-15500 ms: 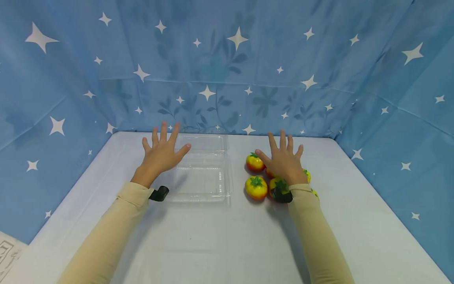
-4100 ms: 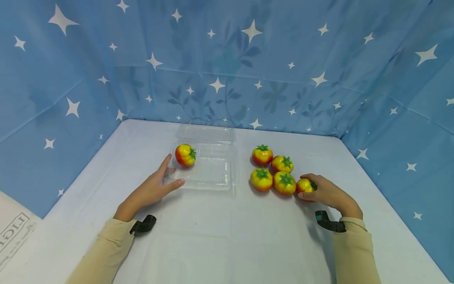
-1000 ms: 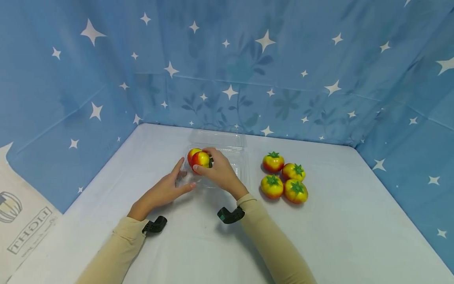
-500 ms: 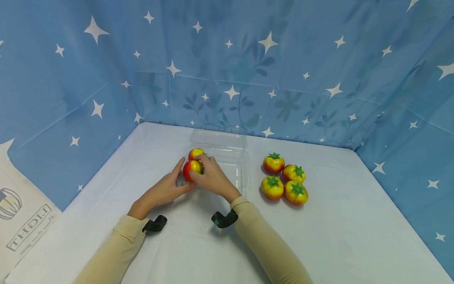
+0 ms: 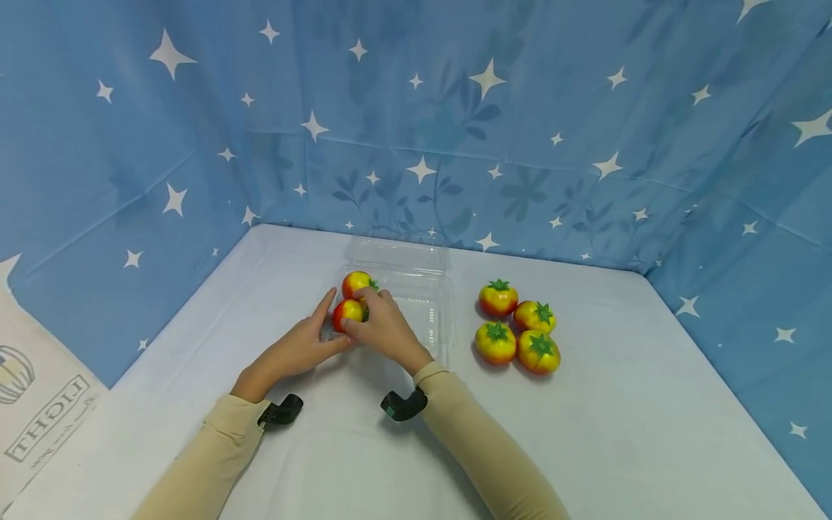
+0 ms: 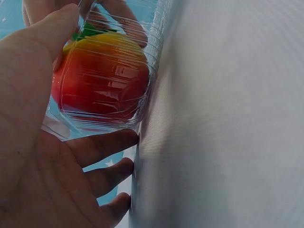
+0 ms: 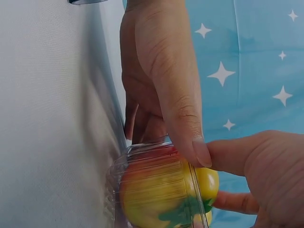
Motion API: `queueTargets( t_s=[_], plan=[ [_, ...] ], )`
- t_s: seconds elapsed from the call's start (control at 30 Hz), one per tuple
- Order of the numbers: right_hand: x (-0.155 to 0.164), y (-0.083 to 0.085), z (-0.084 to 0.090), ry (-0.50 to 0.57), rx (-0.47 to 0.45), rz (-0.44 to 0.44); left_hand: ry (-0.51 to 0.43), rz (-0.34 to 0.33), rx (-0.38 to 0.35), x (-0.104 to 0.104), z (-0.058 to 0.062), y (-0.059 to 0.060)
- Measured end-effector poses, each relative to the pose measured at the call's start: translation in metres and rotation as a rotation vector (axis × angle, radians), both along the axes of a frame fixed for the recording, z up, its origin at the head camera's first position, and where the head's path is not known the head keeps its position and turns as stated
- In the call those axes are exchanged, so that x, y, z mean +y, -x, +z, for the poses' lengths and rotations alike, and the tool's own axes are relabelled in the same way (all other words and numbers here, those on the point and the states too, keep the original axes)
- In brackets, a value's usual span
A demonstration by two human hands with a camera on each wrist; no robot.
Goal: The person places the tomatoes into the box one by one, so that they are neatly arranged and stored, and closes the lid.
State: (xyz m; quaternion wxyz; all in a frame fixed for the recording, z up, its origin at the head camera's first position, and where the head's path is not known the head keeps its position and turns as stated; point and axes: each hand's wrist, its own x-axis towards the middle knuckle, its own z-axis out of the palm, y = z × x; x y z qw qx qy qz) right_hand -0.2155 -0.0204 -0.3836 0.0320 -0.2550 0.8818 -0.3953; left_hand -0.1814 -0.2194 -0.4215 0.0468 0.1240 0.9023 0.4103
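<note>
The right hand (image 5: 383,331) pinches a tomato (image 5: 348,313) low in the tray's (image 5: 425,303) near-left corner, the left hand (image 5: 305,345) with relaxed fingers steadying that corner from outside.

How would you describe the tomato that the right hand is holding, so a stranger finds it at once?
On the white table, find the clear plastic box left of four loose tomatoes. At its near left corner, the right hand holds a red-yellow tomato. The box's other tomato, just behind, is untouched.
</note>
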Motion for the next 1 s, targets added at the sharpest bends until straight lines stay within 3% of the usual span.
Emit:
queueTargets(
  t_s=[0.4,0.63,1.0],
  plan=[
    [0.002,0.000,0.003,-0.006,-0.037,-0.015,0.013,0.000,0.000,0.001,0.000,0.000],
    [0.009,0.001,0.013,-0.027,-0.045,0.000,0.011,0.000,0.002,0.002,0.000,0.000],
    [0.037,0.013,0.033,0.035,-0.029,-0.016,0.004,0.008,-0.030,0.002,0.001,-0.001]
  ],
)
